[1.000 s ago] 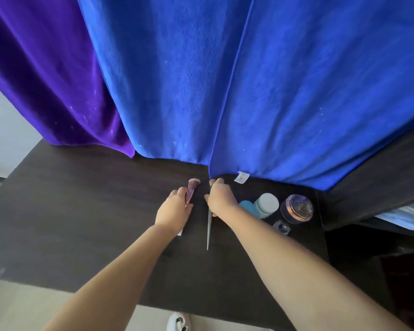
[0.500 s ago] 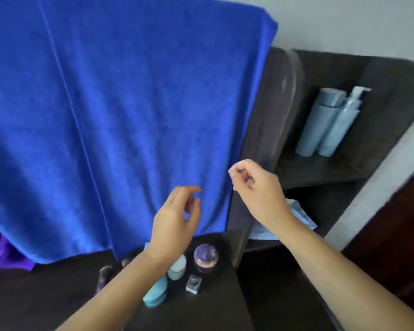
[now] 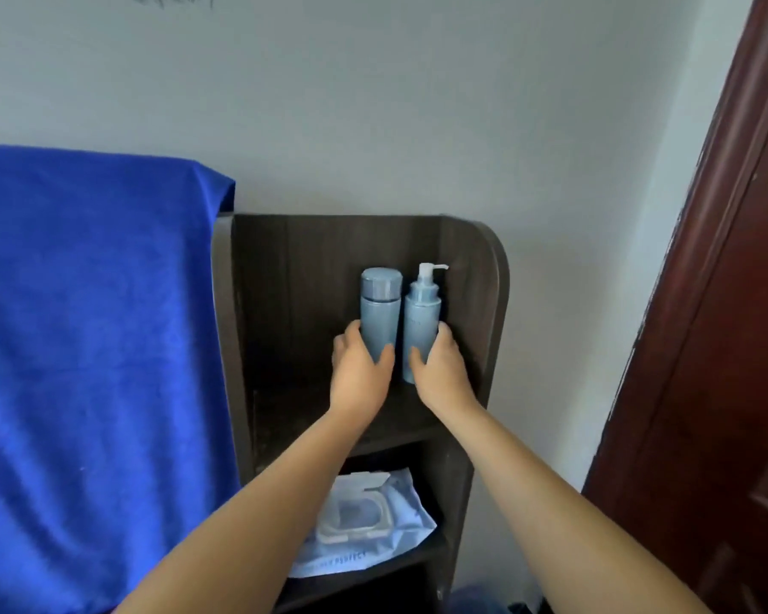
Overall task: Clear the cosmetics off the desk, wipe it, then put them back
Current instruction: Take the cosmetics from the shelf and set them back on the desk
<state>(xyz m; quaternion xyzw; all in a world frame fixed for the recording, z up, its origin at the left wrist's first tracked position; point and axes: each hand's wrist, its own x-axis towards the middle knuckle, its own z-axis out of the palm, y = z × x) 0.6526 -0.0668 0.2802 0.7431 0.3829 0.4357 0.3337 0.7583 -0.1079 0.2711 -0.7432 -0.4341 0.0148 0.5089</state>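
Note:
Two pale blue bottles stand side by side on the upper shelf of a dark wooden shelf unit [image 3: 484,268]. My left hand [image 3: 360,374] grips the capped bottle [image 3: 380,308] low on its body, thumb and fingers curled round it. My right hand [image 3: 440,374] grips the pump bottle [image 3: 422,316] the same way, near its base. Both bottles are upright, and their bottoms are hidden behind my hands. The desk top and the small cosmetics on it are out of view.
A pale blue pack of wet wipes [image 3: 364,520] lies on the lower shelf. A large blue towel [image 3: 94,347] hangs to the left of the shelf unit. A dark red door [image 3: 719,347] stands at the right, and a white wall lies behind.
My head has turned right and up from the desk to the shelf. Both hands left the brushes on the desk, rose empty, and now hold the two bottles.

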